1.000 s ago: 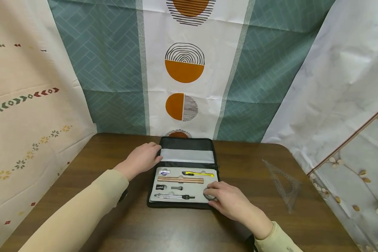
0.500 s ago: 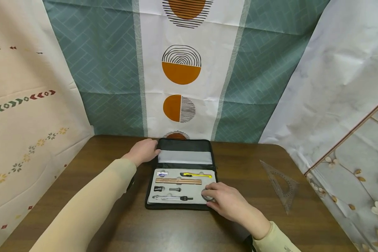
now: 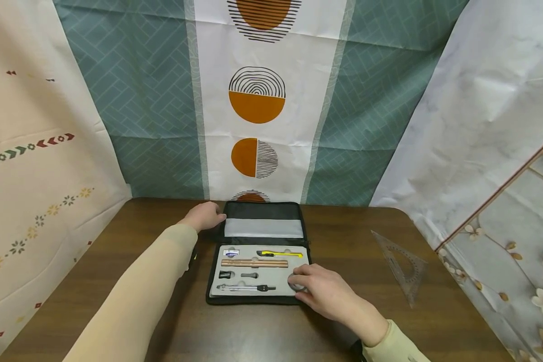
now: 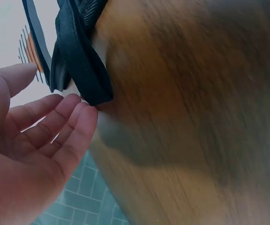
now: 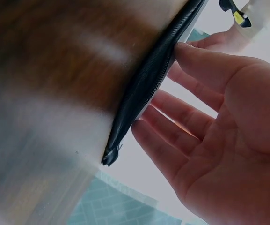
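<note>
A black zip case (image 3: 262,209) lies unfolded on the brown table, its lid at the back. My left hand (image 3: 203,216) is at the lid's left edge; in the left wrist view its relaxed fingertips meet the black edge (image 4: 85,70), with the thumb apart. On the case's right side rests my right hand (image 3: 328,292), its fingertips over a round grey item (image 3: 295,281) that they partly hide. Its spread, slightly bent fingers touch the zipped rim (image 5: 146,84) in the right wrist view. The grey insert holds wooden pencils (image 3: 255,263), a yellow utility knife (image 3: 280,254) and a drawing compass (image 3: 246,288).
An eraser (image 3: 231,253), a black sharpener (image 3: 225,274) and a small grey piece (image 3: 249,275) also sit in the insert. A clear set square (image 3: 400,269) lies on the table (image 3: 357,241) at the right. Patterned cloths hang behind and at both sides.
The head view has shifted slightly, so the case appears a little lower and to the left. Both hands stay by the case, in nearly the same places on it.
</note>
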Available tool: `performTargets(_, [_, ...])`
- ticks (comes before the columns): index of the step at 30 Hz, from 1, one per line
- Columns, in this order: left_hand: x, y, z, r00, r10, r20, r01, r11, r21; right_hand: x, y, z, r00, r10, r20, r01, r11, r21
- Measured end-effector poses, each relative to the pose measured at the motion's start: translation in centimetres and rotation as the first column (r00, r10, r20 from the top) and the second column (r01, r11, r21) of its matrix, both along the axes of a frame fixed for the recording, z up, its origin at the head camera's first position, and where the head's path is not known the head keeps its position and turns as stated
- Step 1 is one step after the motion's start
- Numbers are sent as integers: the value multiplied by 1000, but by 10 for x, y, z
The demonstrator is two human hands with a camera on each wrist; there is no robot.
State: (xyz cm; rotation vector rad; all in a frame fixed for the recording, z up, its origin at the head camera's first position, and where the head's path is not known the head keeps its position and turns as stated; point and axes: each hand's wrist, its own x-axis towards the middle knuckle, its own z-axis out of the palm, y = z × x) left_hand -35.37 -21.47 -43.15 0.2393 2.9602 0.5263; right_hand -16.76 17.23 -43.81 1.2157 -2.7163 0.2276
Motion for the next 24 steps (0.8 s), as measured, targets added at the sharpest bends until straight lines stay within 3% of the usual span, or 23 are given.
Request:
performTargets(4, [-35, -7, -25, 1000, 23, 20, -23, 1000, -9, 0, 1, -1, 1000, 3, -7, -3, 1000, -4])
performTargets(7, [-49, -7, -37, 999, 44, 24, -43, 999, -32, -1, 1, -2, 1000, 11, -7, -11, 1000, -4])
performTargets(9, [-50, -3, -38, 998, 61, 28, -60, 997, -48, -1, 2, -2, 1000, 10, -5, -10, 1000, -4])
performTargets(14, [-35, 15, -22, 991, 127, 35, -123, 988, -96, 0, 1, -1, 1000, 0, 0, 0, 1000, -2])
performTargets(15, [-38, 15, -26, 991, 133, 18, -130, 985, -111, 0, 1, -1, 1000, 1, 1, -1, 1000, -2])
performTargets(17, [-35, 18, -25, 989, 150, 20, -146, 981, -127, 1, 0, -2, 1000, 4, 2, -4, 1000, -3])
performTargets(21, [-66, 5, -56, 989, 146, 31, -141, 983, -115, 2, -1, -1, 1000, 7, 4, -7, 1000, -7])
performTargets(23, [-78, -1, -66, 987, 156, 48, -151, 984, -94, 1, -1, -1, 1000, 7, 0, -7, 1000, -7])
performTargets(24, [-77, -2, -67, 988, 151, 40, -147, 986, -77, 0, -1, 0, 1000, 8, -3, -8, 1000, -7])
